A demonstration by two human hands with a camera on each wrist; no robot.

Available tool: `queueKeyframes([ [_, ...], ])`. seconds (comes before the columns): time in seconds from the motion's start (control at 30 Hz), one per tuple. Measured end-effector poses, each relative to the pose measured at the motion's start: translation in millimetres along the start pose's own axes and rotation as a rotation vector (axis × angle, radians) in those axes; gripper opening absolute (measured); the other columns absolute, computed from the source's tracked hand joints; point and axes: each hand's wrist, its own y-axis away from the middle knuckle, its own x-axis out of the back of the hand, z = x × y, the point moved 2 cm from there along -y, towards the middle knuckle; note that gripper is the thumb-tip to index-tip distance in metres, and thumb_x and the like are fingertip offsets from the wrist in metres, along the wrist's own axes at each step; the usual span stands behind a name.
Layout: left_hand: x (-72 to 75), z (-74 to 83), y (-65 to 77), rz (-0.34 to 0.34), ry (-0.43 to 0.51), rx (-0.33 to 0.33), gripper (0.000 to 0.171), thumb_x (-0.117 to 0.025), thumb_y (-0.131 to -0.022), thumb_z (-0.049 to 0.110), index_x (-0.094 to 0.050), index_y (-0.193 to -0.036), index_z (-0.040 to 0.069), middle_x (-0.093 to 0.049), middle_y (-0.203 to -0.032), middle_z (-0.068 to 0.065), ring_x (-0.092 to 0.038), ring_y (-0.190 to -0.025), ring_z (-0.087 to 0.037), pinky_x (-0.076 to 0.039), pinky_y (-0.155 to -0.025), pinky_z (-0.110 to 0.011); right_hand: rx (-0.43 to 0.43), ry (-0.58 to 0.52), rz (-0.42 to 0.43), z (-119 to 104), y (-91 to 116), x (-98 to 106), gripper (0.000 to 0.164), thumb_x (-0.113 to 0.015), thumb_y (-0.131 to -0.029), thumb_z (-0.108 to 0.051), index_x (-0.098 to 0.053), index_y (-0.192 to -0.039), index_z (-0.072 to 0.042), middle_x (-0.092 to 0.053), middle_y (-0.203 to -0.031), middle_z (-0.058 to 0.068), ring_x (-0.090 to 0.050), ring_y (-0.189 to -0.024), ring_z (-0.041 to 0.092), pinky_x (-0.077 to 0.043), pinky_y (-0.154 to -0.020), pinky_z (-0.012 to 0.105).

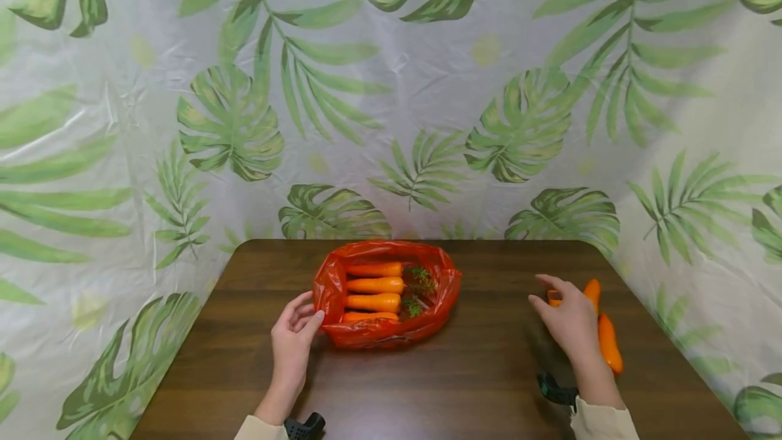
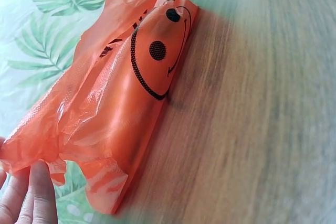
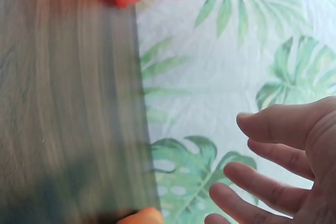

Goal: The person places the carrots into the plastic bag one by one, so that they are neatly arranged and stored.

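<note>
A red plastic bag [image 1: 449, 290] lies on the table with its mouth spread wide. Several carrots [image 1: 374, 285] with green tops [image 1: 421, 280] are side by side inside it. My left hand [image 1: 293, 338] holds the bag's left rim between thumb and fingers; a printed face shows on the bag [image 2: 121, 124] in the left wrist view. At the right, my right hand [image 1: 571, 318] hovers near loose carrots [image 1: 609, 345], its fingers apart and nothing between them. In the right wrist view a carrot tip [image 3: 142, 217] shows below the spread fingers [image 3: 268, 182]. The hand partly hides these carrots.
Dark wood forms the tabletop [image 1: 464, 386], whose far edge meets a leaf-patterned sheet [image 1: 427, 87]. Black straps [image 1: 557, 391] sit around both wrists.
</note>
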Motion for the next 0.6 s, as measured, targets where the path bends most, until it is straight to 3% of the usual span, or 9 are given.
queueKeyframes([
  [0.17, 0.6, 0.0, -1.0, -0.005, -0.007, 0.001, 0.042, -0.076, -0.090, 0.008, -0.065, -0.130, 0.014, -0.067, -0.113, -0.020, -0.069, -0.087, -0.025, -0.061, -0.075, -0.033, -0.022, 0.022, 0.024, 11, 2, -1, 0.044, -0.075, -0.092, -0.028, -0.066, -0.130, -0.008, -0.066, -0.121, 0.021, -0.064, -0.101, 0.040, -0.053, -0.071, 0.052],
  [0.47, -0.7, 1.1, -2.9, 0.001, -0.002, -0.013, 0.042, -0.076, -0.089, 0.005, -0.065, -0.129, 0.012, -0.067, -0.111, -0.020, -0.068, -0.086, -0.024, -0.061, -0.074, -0.033, -0.121, 0.000, 0.035, 33, 1, -1, 0.049, -0.073, -0.093, -0.031, -0.063, -0.135, -0.007, -0.066, -0.123, 0.026, -0.060, -0.107, 0.047, -0.047, -0.084, 0.061],
  [0.6, -0.3, 1.6, -0.9, -0.001, -0.007, 0.002, 0.041, -0.076, -0.090, 0.006, -0.065, -0.129, 0.013, -0.067, -0.111, -0.019, -0.068, -0.086, -0.024, -0.061, -0.074, -0.033, -0.131, 0.006, 0.045, 42, 4, -1, 0.049, -0.073, -0.093, -0.030, -0.063, -0.134, -0.006, -0.066, -0.123, 0.024, -0.060, -0.103, 0.046, -0.047, -0.081, 0.060],
])
